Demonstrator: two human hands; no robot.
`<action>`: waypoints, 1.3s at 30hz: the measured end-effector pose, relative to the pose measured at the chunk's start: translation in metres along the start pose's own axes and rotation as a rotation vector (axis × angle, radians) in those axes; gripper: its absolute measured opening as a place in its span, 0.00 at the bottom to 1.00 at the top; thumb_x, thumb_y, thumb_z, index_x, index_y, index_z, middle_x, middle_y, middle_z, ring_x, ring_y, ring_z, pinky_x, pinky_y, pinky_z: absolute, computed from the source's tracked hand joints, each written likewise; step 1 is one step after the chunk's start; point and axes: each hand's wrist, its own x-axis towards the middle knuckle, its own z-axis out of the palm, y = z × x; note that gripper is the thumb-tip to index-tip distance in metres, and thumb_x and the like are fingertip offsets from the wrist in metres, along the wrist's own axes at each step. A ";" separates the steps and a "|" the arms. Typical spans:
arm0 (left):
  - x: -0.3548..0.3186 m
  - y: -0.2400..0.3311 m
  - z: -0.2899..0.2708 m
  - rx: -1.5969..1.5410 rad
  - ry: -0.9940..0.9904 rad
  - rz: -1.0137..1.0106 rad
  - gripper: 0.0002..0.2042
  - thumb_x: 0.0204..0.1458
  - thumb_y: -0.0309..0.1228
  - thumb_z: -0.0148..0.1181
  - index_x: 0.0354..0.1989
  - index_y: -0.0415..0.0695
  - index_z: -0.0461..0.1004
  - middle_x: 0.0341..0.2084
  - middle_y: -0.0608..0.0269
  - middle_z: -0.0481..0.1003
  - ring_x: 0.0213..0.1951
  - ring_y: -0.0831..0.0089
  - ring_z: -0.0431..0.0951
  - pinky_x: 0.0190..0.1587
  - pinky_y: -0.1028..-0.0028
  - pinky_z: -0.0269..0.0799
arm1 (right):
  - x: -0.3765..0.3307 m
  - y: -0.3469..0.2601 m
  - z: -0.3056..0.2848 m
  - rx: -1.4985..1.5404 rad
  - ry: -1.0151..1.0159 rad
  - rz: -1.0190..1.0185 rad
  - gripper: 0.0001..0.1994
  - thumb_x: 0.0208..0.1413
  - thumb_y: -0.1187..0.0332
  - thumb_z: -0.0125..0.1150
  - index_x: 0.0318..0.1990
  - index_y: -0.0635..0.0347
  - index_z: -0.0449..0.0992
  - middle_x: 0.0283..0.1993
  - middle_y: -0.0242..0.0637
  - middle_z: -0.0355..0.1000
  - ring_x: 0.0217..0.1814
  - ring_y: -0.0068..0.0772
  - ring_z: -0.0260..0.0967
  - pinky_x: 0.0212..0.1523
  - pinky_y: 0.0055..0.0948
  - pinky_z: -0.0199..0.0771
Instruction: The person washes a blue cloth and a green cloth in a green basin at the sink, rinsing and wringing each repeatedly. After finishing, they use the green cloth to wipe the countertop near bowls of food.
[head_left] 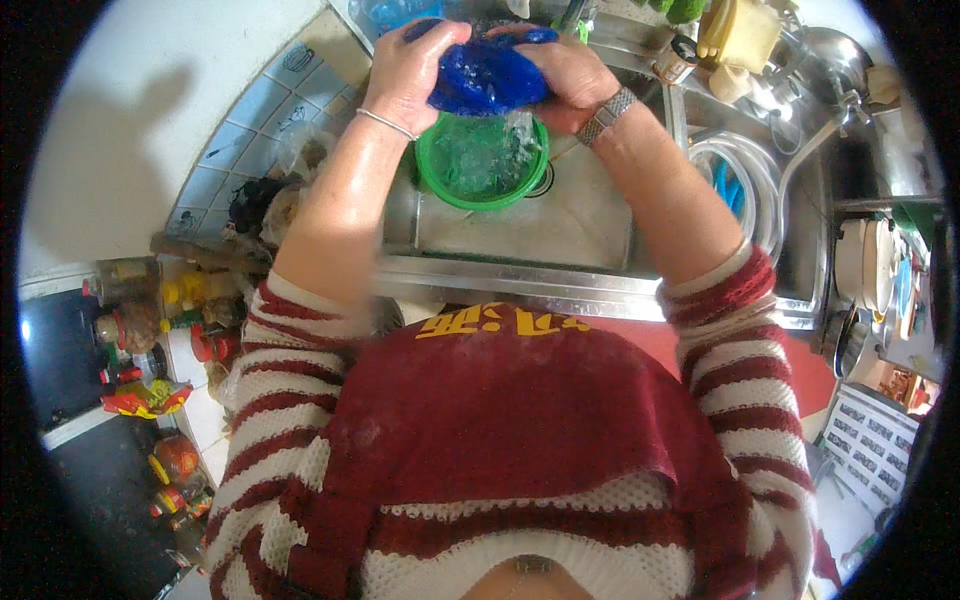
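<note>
Both hands hold a wet, deep-blue, rounded thing (490, 78) over the sink. It looks like a bowl or basin, though blur and splashing water hide its exact kind. My left hand (408, 75) grips its left side, fingers mostly behind it. On its right side my right hand (575, 80) is closed in the same way. Directly below stands a green round basin (483, 203), with water splashing and bubbling in it. The basin rests in the metal sink (570, 225), next to the drain.
A coiled clear hose (745, 165) lies in the right sink bowl. Behind it are a jar (677, 58), yellow cloths (740, 35) and a tap (850, 103). Plastic bags (305, 150) sit left of the sink. Bottles and jars (180, 460) stand at far left.
</note>
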 end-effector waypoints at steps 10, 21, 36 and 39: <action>0.060 -0.047 -0.026 -0.117 -0.314 -0.418 0.08 0.54 0.31 0.55 0.34 0.39 0.74 0.33 0.59 0.77 0.35 0.68 0.79 0.42 0.66 0.77 | 0.019 -0.048 0.023 -1.092 0.083 -0.489 0.08 0.40 0.68 0.58 0.25 0.65 0.76 0.30 0.52 0.74 0.34 0.54 0.72 0.37 0.45 0.73; 0.074 -0.067 -0.033 0.230 -0.463 -0.436 0.05 0.47 0.30 0.57 0.32 0.48 0.75 0.32 0.69 0.76 0.34 0.78 0.76 0.37 0.76 0.72 | 0.006 -0.047 0.025 -1.160 -0.118 -0.714 0.15 0.38 0.79 0.59 0.38 0.61 0.68 0.44 0.46 0.69 0.46 0.51 0.67 0.49 0.41 0.70; 0.004 0.006 0.002 0.553 -0.167 0.484 0.03 0.49 0.23 0.60 0.28 0.36 0.74 0.22 0.61 0.76 0.26 0.77 0.74 0.30 0.77 0.69 | -0.042 0.000 0.019 0.079 0.379 -0.131 0.32 0.37 0.84 0.68 0.54 0.60 0.63 0.54 0.37 0.66 0.57 0.29 0.64 0.60 0.29 0.63; 0.009 0.008 0.006 0.701 -0.308 0.819 0.03 0.47 0.23 0.60 0.25 0.38 0.72 0.25 0.58 0.75 0.25 0.65 0.76 0.30 0.73 0.72 | -0.045 0.001 0.017 0.233 0.358 -0.155 0.38 0.37 0.81 0.71 0.60 0.61 0.61 0.54 0.40 0.68 0.59 0.32 0.64 0.61 0.31 0.63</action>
